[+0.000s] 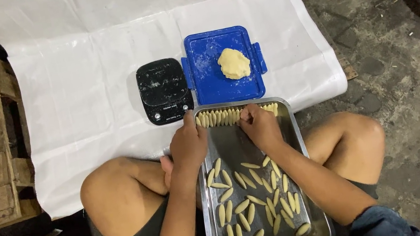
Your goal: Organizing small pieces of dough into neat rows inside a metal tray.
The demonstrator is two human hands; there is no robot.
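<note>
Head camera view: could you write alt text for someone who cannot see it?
Seen from above, a person sitting cross-legged sets their left hand and right hand on a neat row of dough pieces at the far end of a metal tray, with loose dough pieces scattered nearer. Beyond lie a black kitchen scale and a dough lump on a blue lid.

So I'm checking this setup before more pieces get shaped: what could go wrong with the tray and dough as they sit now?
The metal tray seems to rest on the person's legs, so a shift could tip it. The left hand and right hand press at the tight row of dough pieces, which might stick together or deform. The dough ball lies uncovered on the blue lid near the floor and could pick up dirt.
</note>
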